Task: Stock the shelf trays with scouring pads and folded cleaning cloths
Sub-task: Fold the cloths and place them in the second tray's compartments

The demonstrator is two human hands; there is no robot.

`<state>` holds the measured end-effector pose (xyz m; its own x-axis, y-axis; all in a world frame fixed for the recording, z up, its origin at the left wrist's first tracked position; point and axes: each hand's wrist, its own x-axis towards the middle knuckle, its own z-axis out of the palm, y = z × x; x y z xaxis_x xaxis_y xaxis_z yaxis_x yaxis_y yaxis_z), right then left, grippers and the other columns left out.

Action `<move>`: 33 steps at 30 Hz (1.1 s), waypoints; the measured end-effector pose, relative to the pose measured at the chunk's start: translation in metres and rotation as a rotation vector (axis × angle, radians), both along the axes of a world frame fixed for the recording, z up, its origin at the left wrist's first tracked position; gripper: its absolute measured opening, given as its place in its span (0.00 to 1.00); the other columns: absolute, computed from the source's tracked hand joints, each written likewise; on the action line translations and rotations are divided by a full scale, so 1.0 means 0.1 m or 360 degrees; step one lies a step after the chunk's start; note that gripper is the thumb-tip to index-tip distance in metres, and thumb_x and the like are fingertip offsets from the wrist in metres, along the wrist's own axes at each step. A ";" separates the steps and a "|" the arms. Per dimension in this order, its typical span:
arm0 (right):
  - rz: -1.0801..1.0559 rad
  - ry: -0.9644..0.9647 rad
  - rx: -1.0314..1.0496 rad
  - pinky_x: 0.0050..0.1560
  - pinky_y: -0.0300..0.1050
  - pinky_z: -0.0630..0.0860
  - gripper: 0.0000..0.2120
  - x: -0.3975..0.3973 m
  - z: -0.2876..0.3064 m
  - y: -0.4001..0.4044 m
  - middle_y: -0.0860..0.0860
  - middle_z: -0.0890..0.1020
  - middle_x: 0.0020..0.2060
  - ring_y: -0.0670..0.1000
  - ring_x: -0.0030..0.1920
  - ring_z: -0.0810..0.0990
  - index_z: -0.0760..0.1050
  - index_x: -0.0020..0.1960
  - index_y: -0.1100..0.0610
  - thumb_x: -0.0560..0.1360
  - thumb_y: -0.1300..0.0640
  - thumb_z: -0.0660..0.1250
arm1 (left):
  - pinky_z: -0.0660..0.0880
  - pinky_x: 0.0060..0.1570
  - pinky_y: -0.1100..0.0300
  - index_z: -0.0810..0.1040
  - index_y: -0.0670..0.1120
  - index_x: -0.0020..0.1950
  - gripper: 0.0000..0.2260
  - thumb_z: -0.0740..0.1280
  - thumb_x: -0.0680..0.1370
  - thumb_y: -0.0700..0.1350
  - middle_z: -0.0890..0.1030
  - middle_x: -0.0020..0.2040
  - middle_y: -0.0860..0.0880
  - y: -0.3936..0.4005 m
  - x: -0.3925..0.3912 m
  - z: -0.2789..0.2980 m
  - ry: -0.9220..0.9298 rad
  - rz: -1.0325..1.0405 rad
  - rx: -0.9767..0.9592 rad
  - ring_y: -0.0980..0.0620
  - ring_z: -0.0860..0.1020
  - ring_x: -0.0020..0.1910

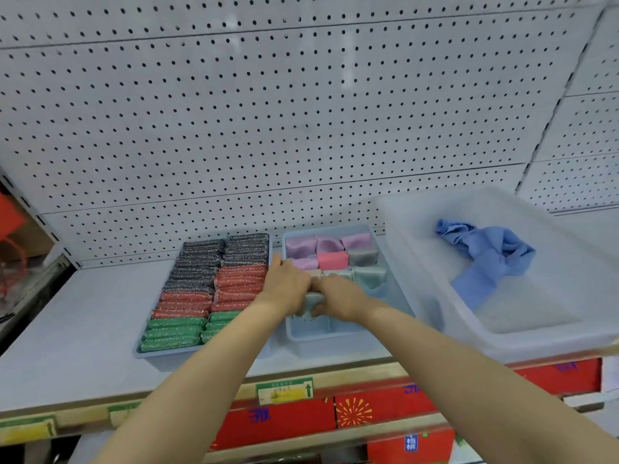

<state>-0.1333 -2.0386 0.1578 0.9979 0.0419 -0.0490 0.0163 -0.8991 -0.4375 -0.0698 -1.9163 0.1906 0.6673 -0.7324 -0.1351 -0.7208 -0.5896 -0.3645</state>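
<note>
A blue tray [157, 352] on the shelf holds rows of grey, red and green scouring pads [207, 283]. To its right stands a pale blue tray [338, 336] with folded pink, red and pale green cloths [331, 254] at its back. Over the middle of this tray, my left hand [284, 284] and my right hand [338, 296] together grip a folded pale green cloth [313, 304], fingers curled around it. The tray's front part shows its bare floor.
A large translucent bin [502, 339] sits at the right of the shelf with a crumpled blue cloth [485, 259] inside. White pegboard rises behind. The shelf's front edge carries price labels [284, 390]; red boxes sit below.
</note>
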 end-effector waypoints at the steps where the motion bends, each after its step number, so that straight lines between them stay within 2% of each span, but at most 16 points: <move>1: 0.0014 0.0021 0.0017 0.50 0.49 0.76 0.19 -0.02 0.02 -0.02 0.49 0.83 0.53 0.53 0.53 0.79 0.77 0.57 0.47 0.66 0.56 0.71 | 0.61 0.60 0.51 0.82 0.52 0.52 0.15 0.74 0.69 0.56 0.82 0.49 0.50 0.00 0.00 0.02 0.0014 -0.0004 0.0018 0.47 0.74 0.56; 4: -0.0067 -0.0024 0.0040 0.49 0.52 0.78 0.13 -0.07 0.13 -0.14 0.49 0.83 0.49 0.53 0.48 0.81 0.77 0.55 0.49 0.70 0.53 0.69 | 0.63 0.59 0.53 0.81 0.54 0.55 0.16 0.72 0.71 0.59 0.82 0.51 0.51 -0.02 0.02 0.21 0.0136 -0.0009 0.0001 0.48 0.77 0.56; 6: -0.0210 -0.0151 0.0016 0.51 0.53 0.78 0.11 -0.10 0.29 -0.27 0.49 0.83 0.49 0.54 0.48 0.80 0.77 0.54 0.50 0.73 0.49 0.68 | 0.67 0.53 0.56 0.80 0.55 0.56 0.17 0.69 0.73 0.62 0.80 0.54 0.52 -0.05 0.04 0.42 0.0311 0.0046 -0.0107 0.49 0.77 0.55; 8: -0.0382 -0.0312 -0.0166 0.58 0.49 0.73 0.15 -0.21 0.51 -0.46 0.49 0.82 0.55 0.54 0.54 0.79 0.76 0.60 0.50 0.75 0.48 0.66 | 0.69 0.45 0.59 0.78 0.53 0.57 0.19 0.65 0.75 0.65 0.80 0.54 0.52 -0.16 0.04 0.63 0.0359 0.0055 -0.0205 0.49 0.78 0.52; 10: -0.0532 -0.0473 -0.0334 0.62 0.48 0.66 0.19 -0.37 0.69 -0.71 0.50 0.80 0.59 0.54 0.59 0.77 0.73 0.65 0.51 0.75 0.48 0.65 | 0.70 0.43 0.58 0.77 0.52 0.58 0.21 0.61 0.77 0.65 0.80 0.53 0.50 -0.34 0.00 0.80 0.0358 0.0040 -0.0272 0.48 0.78 0.51; 14: -0.0815 -0.0558 -0.0508 0.66 0.49 0.61 0.23 -0.75 0.90 -1.25 0.53 0.78 0.62 0.55 0.63 0.74 0.69 0.70 0.53 0.76 0.48 0.64 | 0.69 0.38 0.59 0.76 0.49 0.57 0.15 0.60 0.80 0.57 0.81 0.56 0.48 -0.83 -0.15 0.95 0.0283 -0.0138 -0.0327 0.47 0.78 0.49; 16: -0.0944 -0.0581 -0.0577 0.65 0.50 0.61 0.24 -0.93 1.00 -1.48 0.53 0.77 0.63 0.55 0.63 0.74 0.68 0.71 0.54 0.77 0.48 0.64 | 0.67 0.41 0.58 0.76 0.50 0.60 0.15 0.61 0.80 0.56 0.79 0.58 0.48 -1.08 -0.28 1.01 0.0269 -0.0236 -0.0379 0.46 0.76 0.52; 19: -0.1090 -0.0590 -0.0706 0.63 0.49 0.60 0.24 -1.23 1.13 -1.83 0.52 0.77 0.63 0.54 0.63 0.74 0.68 0.70 0.54 0.76 0.49 0.64 | 0.68 0.52 0.55 0.72 0.52 0.69 0.21 0.61 0.79 0.59 0.76 0.63 0.47 -1.53 -0.52 1.00 0.0271 -0.0362 -0.0390 0.45 0.73 0.61; 22: -0.1169 -0.0561 -0.0791 0.64 0.49 0.59 0.25 -1.45 1.22 -2.13 0.51 0.76 0.64 0.53 0.65 0.72 0.67 0.71 0.53 0.76 0.49 0.64 | 0.67 0.59 0.53 0.71 0.51 0.70 0.20 0.61 0.80 0.58 0.75 0.65 0.46 -2.00 -0.74 0.92 0.0221 -0.0425 -0.0331 0.44 0.72 0.63; 25: -0.1216 -0.0561 -0.0835 0.66 0.49 0.59 0.25 -1.65 1.25 -2.41 0.51 0.76 0.64 0.53 0.66 0.72 0.66 0.71 0.53 0.76 0.48 0.64 | 0.68 0.60 0.54 0.73 0.48 0.68 0.17 0.61 0.81 0.52 0.75 0.66 0.45 -2.44 -0.95 0.70 0.0282 -0.0434 -0.0270 0.44 0.73 0.64; 27: -0.1235 -0.0550 -0.0862 0.66 0.49 0.60 0.25 -1.76 1.24 -2.58 0.50 0.76 0.63 0.52 0.65 0.72 0.66 0.71 0.53 0.76 0.48 0.64 | 0.71 0.57 0.54 0.76 0.45 0.63 0.15 0.60 0.80 0.49 0.77 0.64 0.44 -2.67 -1.04 0.47 0.0406 -0.0373 -0.0246 0.43 0.76 0.62; 29: -0.1252 -0.0540 -0.0870 0.65 0.48 0.61 0.24 -1.86 1.23 -2.74 0.50 0.77 0.61 0.52 0.64 0.73 0.66 0.70 0.52 0.76 0.48 0.63 | 0.73 0.58 0.54 0.76 0.43 0.64 0.15 0.61 0.79 0.45 0.78 0.64 0.43 -2.83 -1.11 0.22 0.0505 -0.0270 -0.0182 0.42 0.77 0.62; 33: -0.1261 -0.0537 -0.0832 0.64 0.47 0.60 0.24 -1.98 1.15 -2.96 0.50 0.77 0.61 0.53 0.63 0.73 0.65 0.71 0.53 0.77 0.48 0.62 | 0.75 0.60 0.50 0.75 0.41 0.66 0.20 0.69 0.77 0.47 0.77 0.65 0.42 -2.96 -1.19 -0.13 0.0690 -0.0010 0.0095 0.41 0.76 0.63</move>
<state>-0.3310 -2.3347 0.2731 0.6939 -0.5858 0.4186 -0.6193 -0.7822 -0.0680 -0.1886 -2.2125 0.1772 0.5353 -0.7186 -0.4439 -0.8181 -0.5718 -0.0608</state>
